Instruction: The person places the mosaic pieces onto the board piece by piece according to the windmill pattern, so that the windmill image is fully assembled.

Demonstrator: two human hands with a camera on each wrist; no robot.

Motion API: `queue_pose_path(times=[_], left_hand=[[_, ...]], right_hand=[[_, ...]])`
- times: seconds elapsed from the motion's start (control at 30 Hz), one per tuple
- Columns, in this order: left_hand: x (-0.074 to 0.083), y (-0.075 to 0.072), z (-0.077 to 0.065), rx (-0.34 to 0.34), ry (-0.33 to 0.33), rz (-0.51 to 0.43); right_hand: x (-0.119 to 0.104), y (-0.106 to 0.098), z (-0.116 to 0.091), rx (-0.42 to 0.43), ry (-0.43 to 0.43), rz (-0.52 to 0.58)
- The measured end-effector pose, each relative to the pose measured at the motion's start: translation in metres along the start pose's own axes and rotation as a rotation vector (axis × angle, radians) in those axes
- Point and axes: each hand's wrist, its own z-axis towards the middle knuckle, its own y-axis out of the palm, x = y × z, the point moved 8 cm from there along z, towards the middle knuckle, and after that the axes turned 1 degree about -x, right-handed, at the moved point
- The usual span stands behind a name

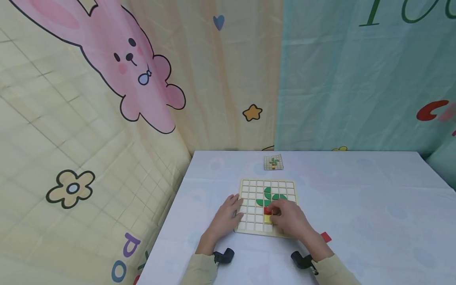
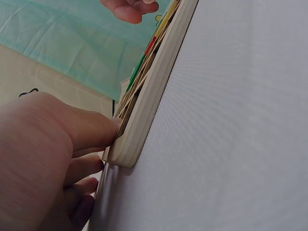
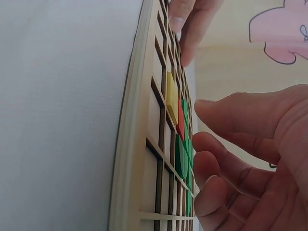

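Observation:
A wooden grid board (image 1: 249, 228) lies flat on the table. My left hand (image 1: 222, 219) rests at its left edge, its thumb (image 2: 98, 129) touching the frame and the other fingers outside it. Over the board's lower right is my right hand (image 1: 291, 219), partly covering the grid. Its thumb and fingertips are apart beside the tiles, with nothing visible between them in the right wrist view. A yellow square tile (image 3: 172, 98) sits in a cell below a red square tile (image 1: 267, 211). Above these are several green rounded tiles (image 1: 267, 193), partly covered by the right hand.
A small pattern card (image 1: 279, 158) showing a similar green, red and yellow figure lies behind the board. A loose red tile (image 1: 325, 237) is on the white-covered table (image 1: 374, 221), right of my right wrist. Printed curtains (image 1: 228, 71) hang behind the table.

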Motion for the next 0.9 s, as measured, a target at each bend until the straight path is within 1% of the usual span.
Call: queue_pose_path(times=[0.3, 0.53, 0.7, 0.9], left_hand=[[-0.001, 0.0, 0.001, -0.003, 0.005, 0.014], [-0.003, 0.002, 0.0, -0.014, -0.014, 0.014], [-0.001, 0.0, -0.001, -0.009, -0.002, 0.004], [-0.002, 0.0, 0.0, -0.002, 0.01, 0.016]], right_hand=[[0.007, -0.013, -0.001, -0.003, 0.005, 0.012], [0.014, -0.021, -0.003, -0.004, 0.025, -0.028], [0.018, -0.026, -0.004, 0.005, 0.042, -0.038], [0.022, -0.032, -0.007, 0.008, 0.031, -0.041]])
